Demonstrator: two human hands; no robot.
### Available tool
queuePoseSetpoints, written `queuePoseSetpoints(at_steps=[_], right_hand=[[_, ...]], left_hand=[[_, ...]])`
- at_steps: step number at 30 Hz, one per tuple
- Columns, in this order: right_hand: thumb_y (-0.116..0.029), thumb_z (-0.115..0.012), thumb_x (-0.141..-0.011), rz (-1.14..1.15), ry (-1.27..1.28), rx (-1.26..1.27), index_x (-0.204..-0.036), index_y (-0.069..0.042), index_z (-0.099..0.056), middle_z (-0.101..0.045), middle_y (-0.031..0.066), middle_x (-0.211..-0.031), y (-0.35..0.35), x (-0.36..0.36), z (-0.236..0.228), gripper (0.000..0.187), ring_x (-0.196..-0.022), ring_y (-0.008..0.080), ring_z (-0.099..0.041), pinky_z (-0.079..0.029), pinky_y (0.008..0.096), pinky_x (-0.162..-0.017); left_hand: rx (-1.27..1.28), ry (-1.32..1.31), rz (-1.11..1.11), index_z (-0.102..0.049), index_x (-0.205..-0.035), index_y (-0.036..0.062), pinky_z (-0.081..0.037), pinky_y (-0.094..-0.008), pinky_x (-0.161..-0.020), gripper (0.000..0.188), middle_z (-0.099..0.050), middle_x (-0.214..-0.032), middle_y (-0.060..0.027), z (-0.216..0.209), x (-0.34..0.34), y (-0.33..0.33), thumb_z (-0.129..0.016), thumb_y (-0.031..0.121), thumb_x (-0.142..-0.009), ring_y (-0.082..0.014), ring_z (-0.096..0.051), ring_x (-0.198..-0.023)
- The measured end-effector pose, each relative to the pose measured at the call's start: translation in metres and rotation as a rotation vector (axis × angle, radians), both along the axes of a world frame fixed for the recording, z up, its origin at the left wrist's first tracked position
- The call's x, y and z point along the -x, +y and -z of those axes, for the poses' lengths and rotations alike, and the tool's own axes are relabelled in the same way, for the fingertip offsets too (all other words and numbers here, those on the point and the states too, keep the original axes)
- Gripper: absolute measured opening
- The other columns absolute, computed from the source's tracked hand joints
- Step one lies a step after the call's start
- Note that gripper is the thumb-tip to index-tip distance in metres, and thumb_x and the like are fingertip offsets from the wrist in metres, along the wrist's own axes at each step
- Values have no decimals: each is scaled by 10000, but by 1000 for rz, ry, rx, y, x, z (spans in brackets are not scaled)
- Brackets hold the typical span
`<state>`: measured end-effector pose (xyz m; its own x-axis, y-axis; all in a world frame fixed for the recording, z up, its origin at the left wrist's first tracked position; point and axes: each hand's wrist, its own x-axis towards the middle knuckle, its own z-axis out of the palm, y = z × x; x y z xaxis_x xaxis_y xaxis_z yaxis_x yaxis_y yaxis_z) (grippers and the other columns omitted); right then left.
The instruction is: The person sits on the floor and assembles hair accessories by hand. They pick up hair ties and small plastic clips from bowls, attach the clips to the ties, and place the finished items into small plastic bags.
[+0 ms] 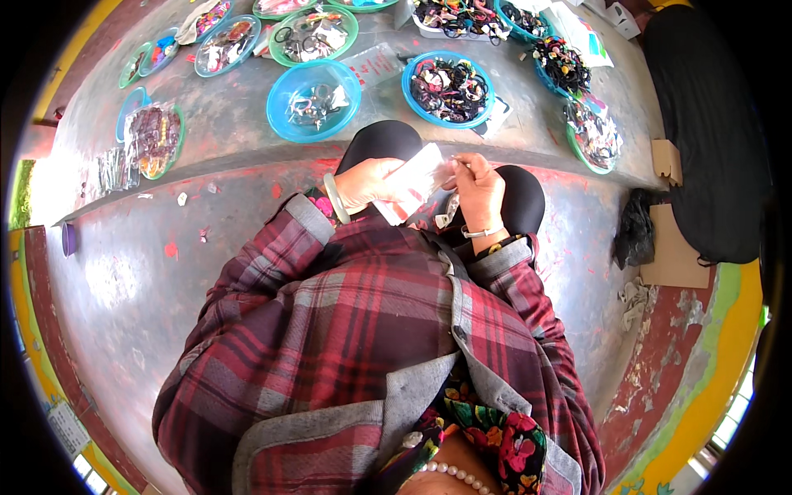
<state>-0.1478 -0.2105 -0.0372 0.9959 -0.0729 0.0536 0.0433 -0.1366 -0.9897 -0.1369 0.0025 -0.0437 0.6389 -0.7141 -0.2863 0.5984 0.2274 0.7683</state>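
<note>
I am looking straight down at a seated person in a red plaid jacket (355,346), knees bent, hands raised in front of the chest. My landmark is the white packet (415,181), a small flat clear-and-white bag held between both hands above the black-clad knees.

The left hand (373,183) lies at the packet's left end, fingers curled and pressed around it, a pale bangle on the wrist. The right hand (478,191) is at the packet's right end, thumb and fingertips pinched together on its upper corner; a thin bracelet circles that wrist.

Just beyond the packet, across a raised grey concrete ledge (247,124), sit two blue bowls: one up and to the left (313,101) with a few small pieces inside, one up and to the right (448,89) heaped with dark hair ties. Farther up and left of the packet are green-rimmed bowls (313,35) of mixed hair accessories. Well to the packet's right lie a black bag (635,229) and flat brown cardboard (672,252).
</note>
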Motion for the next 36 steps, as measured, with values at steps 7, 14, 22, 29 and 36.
queuePoseSetpoints(at_steps=[7, 14, 22, 29, 36], right_hand=[[-58, -525, -871, 127, 82, -313, -904, -21, -573, -628, 57, -765, -7, -4, -18, 69, -558, 123, -602, -407, 204, -505], [-69, -526, -875, 93, 78, -256, -906, -18, -569, -630, 58, -777, -5, -7, -14, 73, -577, 112, -600, -411, 201, -519], [-60, -517, -878, 48, 137, -205, -912, -7, -564, -625, 69, -771, -3, -9, -13, 79, -583, 119, -601, -427, 206, -518], [-81, -534, -875, 53, 179, -254, -911, -3, -569, -632, 77, -765, -1, -12, -18, 92, -587, 128, -605, -428, 209, -521], [-127, -545, -874, 55, 210, -417, -895, -47, -581, -646, 75, -795, -2, -18, -15, 90, -585, 139, -608, -423, 217, -544]], left_hand=[[33, 12, -279, -479, -1119, -18, -491, -330, -762, 433, -603, -981, -119, 9, -18, 33, -650, 54, -728, -212, -608, -877], [104, 127, -684, -466, -1125, -22, -493, -416, -830, 312, -572, -1053, -187, 63, -69, 52, -497, -14, -815, -299, -587, -968], [-37, 385, -795, -494, -1073, -46, -485, -470, -812, 275, -572, -1046, -219, 145, -145, 11, -472, -17, -800, -346, -587, -948], [-472, 26, -735, -335, -1254, -93, -420, -389, -926, 483, -513, -1130, -226, 206, -171, 11, -447, -60, -786, -335, -497, -1102], [-931, -484, -270, -416, -1244, -62, -408, -305, -902, 483, -536, -1163, -198, 174, -154, 33, -524, 123, -812, -233, -518, -1084]])
